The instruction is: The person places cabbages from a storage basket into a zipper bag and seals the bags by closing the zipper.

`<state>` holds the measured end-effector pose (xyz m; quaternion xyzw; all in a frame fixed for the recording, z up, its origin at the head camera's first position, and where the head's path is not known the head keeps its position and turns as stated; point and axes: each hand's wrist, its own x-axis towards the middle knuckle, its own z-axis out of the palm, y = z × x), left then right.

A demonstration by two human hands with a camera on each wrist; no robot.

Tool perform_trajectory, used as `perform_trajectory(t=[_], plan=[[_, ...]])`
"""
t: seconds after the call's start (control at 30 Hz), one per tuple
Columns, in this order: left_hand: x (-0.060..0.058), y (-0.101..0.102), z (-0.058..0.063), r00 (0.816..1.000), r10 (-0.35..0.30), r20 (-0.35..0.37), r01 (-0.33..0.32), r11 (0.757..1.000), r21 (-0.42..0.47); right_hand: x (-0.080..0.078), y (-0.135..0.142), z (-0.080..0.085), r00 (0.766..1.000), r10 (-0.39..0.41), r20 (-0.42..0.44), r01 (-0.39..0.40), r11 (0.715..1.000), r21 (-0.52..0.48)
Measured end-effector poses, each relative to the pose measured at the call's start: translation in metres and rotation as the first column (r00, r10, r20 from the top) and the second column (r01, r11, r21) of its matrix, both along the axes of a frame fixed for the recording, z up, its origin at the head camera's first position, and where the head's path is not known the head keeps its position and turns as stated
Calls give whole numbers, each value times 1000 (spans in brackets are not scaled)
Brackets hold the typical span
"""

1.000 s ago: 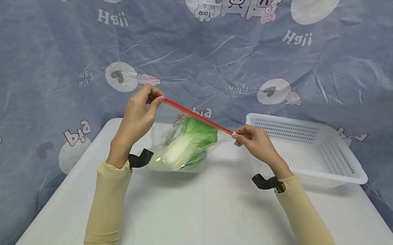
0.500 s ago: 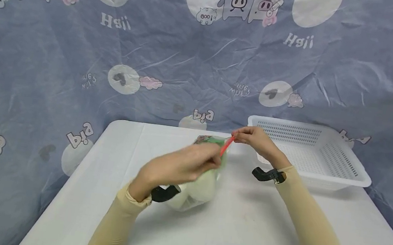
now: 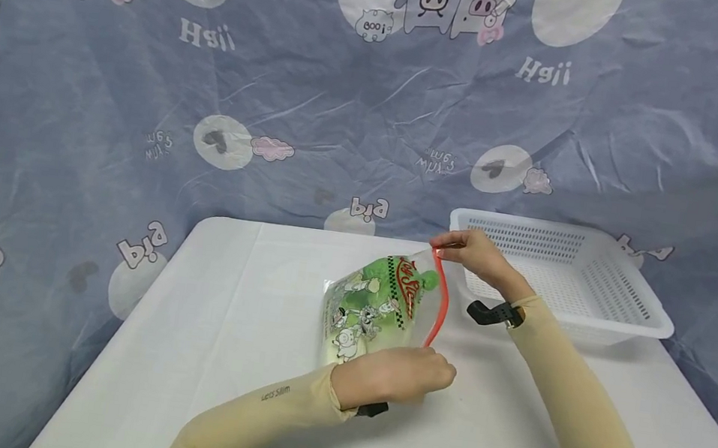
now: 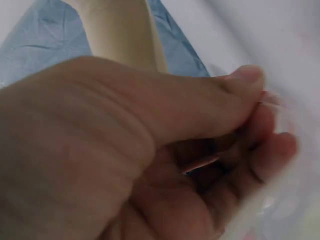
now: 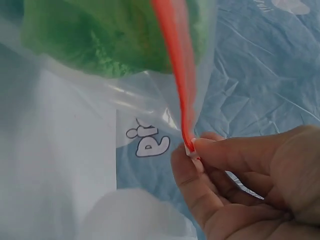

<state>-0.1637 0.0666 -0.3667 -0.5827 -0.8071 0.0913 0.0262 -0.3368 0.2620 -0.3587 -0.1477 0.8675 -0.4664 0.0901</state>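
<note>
A clear zip bag (image 3: 354,314) with cartoon print and a red zip strip (image 3: 441,303) hangs between my hands, tilted, its printed side turned up. Inside is a leafy cabbage (image 5: 100,37), pale at the base and green at the top. With thumb and fingers my right hand (image 3: 477,258) pinches the far end of the strip, where a small white slider (image 5: 191,150) shows. My left hand (image 3: 397,374) holds the near end, its back to the head camera. In the left wrist view, the thumb presses on the fingers, with a bit of red and clear film at the tips.
A white perforated plastic basket (image 3: 563,277) stands at the back right of the white table (image 3: 244,269), just beyond my right hand. Behind the table hangs a blue-grey printed cloth (image 3: 321,98).
My left hand has swung from the upper left down to the near right, bringing its end of the strip with it. The bag has turned, showing its printed side. My right hand has barely moved.
</note>
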Motion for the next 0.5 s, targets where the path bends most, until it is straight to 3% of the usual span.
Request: perform_trajectory(t=[0.13,0.27,0.33,0.43,0.5], plan=[[-5,5,-2,1000,0,10,0,999,45,1,0,0,1000,0,-5,1,1000,15],[-10,0,8,989,35,142,-49,994,96,1,0,4,1000,-4,19,3,1000,17],[-15,-7,17,970,30,242,-67,987,146,1,-2,6,999,0,34,0,1000,13],[-25,-23,33,916,-24,399,-80,967,242,2,-4,9,999,9,31,-10,999,30],[-33,-35,42,885,-60,462,-89,951,295,4,-5,10,1000,13,8,-13,998,63]])
